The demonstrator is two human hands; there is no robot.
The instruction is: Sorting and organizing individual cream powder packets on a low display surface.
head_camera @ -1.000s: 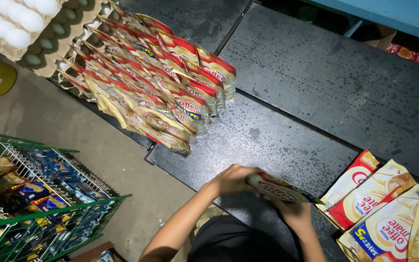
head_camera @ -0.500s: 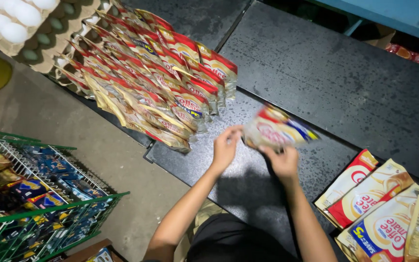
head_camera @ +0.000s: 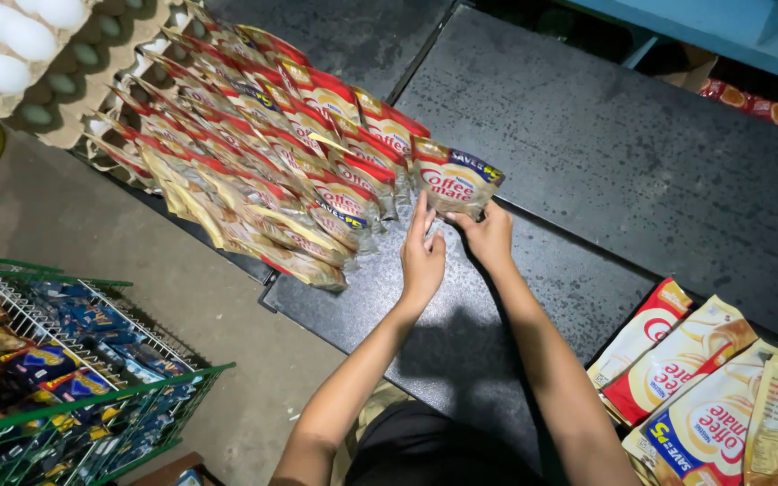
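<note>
Both my hands hold one red-and-gold pouch upright at the right end of a long overlapping row of like pouches on a dark shelf top. My left hand presses flat against the pouch's lower left side. My right hand grips its bottom right corner. The pouch touches the last pouch of the row.
More pouches lie flat at the lower right of the shelf. Egg trays sit at the top left. A green wire basket with blue packets stands on the floor at the lower left. Orange packets lie at the far right.
My hands lifted a pouch from near the shelf's front edge, carried it up and away, and set it against the end of the row.
</note>
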